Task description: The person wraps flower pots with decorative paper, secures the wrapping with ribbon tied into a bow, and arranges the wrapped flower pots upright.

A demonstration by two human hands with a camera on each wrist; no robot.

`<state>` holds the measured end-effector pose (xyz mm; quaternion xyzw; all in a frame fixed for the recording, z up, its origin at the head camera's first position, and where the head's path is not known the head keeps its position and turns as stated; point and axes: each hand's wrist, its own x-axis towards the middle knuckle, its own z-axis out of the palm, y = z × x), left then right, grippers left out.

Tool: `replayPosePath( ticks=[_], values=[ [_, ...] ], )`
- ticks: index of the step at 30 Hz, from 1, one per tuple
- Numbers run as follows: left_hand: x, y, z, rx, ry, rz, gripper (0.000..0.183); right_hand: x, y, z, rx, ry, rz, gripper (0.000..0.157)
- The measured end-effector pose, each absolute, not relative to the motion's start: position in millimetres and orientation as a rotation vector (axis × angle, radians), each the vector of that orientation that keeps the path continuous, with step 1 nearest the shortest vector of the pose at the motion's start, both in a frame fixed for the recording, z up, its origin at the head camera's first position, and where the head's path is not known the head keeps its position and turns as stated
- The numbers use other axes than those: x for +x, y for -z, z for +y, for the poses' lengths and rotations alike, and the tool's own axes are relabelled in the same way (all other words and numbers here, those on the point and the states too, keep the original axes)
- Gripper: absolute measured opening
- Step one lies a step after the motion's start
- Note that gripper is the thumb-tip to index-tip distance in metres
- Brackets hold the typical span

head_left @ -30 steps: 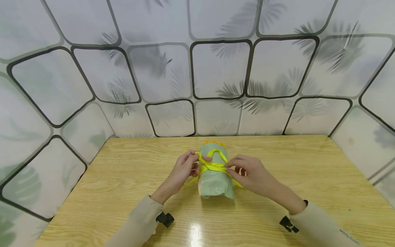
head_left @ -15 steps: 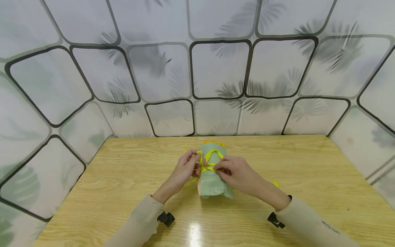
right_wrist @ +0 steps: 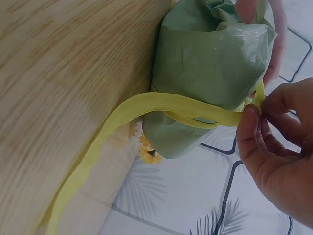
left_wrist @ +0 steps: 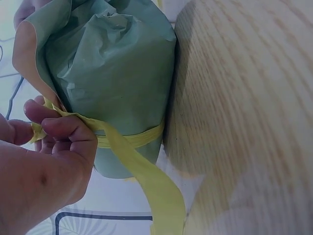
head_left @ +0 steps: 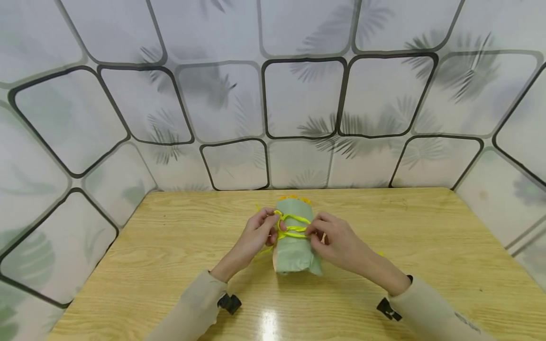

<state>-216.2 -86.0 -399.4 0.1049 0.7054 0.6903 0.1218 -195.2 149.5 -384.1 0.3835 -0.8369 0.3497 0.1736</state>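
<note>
A flower bunch wrapped in pale green paper (head_left: 294, 258) lies on the table, orange-yellow flowers (right_wrist: 149, 155) showing at its far end. Yellow ribbon (left_wrist: 146, 171) circles the wrap around its middle. At the left side of the bunch, my left hand (head_left: 253, 234) pinches the ribbon between thumb and fingers. My right hand (head_left: 337, 239) pinches ribbon at the right side, thumb against fingertips in the right wrist view. Strands stretch across the top of the paper between both hands. Long ribbon tails hang down to the table on either side.
The wooden table (head_left: 170, 255) runs back to a patterned curtain-like backdrop (head_left: 307, 99) with dark outlined shapes and leaf prints. A dark wrist camera (head_left: 229, 303) sits by the left sleeve and another camera (head_left: 389, 309) by the right one.
My right hand has moved left over the wrap, then back right, pinching ribbon. The ribbon loop that stood up on the paper is now drawn flatter toward the right. My left hand stays nearly still.
</note>
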Motion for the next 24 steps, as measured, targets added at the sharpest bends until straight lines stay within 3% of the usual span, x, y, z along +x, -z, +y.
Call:
replayPosePath(
  ticks=[12,18,24],
  values=[
    [-216,399,-85,0.361,-1.906,2.176,0.031,-195,386,158,1.064,-0.993,-2.349,0.025],
    [-217,398,-82,0.381,-1.869,2.248,0.034,-196,388,160,1.085,-1.002,-2.371,0.012],
    [-216,393,-76,0.444,-1.736,2.438,0.028,-195,388,161,1.051,-0.996,-2.436,0.010]
  ],
)
